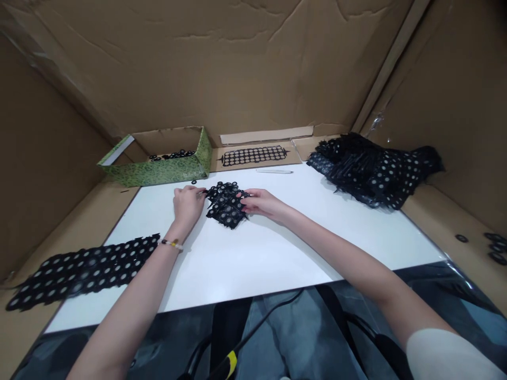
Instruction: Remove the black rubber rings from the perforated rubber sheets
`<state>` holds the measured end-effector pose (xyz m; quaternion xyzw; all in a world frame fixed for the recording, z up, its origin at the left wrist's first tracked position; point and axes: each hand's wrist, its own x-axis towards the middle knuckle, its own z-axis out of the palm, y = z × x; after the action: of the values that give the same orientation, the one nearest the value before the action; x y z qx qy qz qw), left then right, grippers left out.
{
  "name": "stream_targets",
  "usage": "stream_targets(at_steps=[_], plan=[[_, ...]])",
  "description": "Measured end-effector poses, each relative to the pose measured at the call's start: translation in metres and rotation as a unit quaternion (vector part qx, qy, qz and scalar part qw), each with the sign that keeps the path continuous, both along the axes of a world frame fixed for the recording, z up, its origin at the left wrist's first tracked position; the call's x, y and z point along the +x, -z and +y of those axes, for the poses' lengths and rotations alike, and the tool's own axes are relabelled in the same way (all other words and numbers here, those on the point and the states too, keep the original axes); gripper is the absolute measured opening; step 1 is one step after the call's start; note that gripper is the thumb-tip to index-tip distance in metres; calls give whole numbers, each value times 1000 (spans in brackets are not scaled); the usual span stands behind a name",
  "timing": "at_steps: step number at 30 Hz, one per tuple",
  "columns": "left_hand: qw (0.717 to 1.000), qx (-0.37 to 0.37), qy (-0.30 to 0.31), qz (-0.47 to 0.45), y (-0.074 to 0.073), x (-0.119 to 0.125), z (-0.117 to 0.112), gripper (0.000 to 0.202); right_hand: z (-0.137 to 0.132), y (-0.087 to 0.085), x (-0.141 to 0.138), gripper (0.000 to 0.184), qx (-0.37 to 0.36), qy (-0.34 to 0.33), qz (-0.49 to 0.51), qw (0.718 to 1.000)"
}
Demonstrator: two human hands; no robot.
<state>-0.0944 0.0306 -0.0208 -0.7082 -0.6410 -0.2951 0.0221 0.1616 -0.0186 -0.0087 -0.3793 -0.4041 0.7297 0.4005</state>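
Observation:
A crumpled black rubber sheet [226,206] with round holes lies on the white board between my hands. My left hand [189,205] pinches the sheet's left edge, fingertips closed together. At the opposite edge, my right hand [259,202] grips the sheet between thumb and fingers. A small black ring [194,182] rests on the board just above my left hand. Beside my left forearm, another perforated black sheet [87,270] is spread flat, reaching past the board's left edge.
A green patterned box [158,173] at the back left holds several black rings. Behind the board lies a holed sheet [253,155] on cardboard, with a white pen [274,171] before it. Black sheets [368,169] are heaped back right; loose rings [497,248] lie far right. Cardboard walls surround the workspace.

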Motion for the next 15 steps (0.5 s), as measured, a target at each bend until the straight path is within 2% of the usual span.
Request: stream_targets(at_steps=[2, 4, 6, 8, 10, 15], plan=[[999, 33, 29, -5, -5, 9, -6, 27, 0, 3, -1, 29, 6, 0, 28, 1000], [992, 62, 110, -24, -16, 25, -18, 28, 1, 6, -2, 33, 13, 2, 48, 999], [976, 47, 206, -53, -28, 40, -32, 27, 2, 9, -3, 35, 21, 3, 59, 998], [961, 17, 271, -61, -35, 52, -43, 26, 3, 11, -3, 34, 35, 0, 69, 997], [953, -1, 296, -66, -37, 58, -50, 27, 4, 13, -2, 34, 48, -3, 73, 996], [949, -26, 296, -107, -32, 61, -49, 25, 6, 16, -4, 37, 59, 11, 37, 998]])
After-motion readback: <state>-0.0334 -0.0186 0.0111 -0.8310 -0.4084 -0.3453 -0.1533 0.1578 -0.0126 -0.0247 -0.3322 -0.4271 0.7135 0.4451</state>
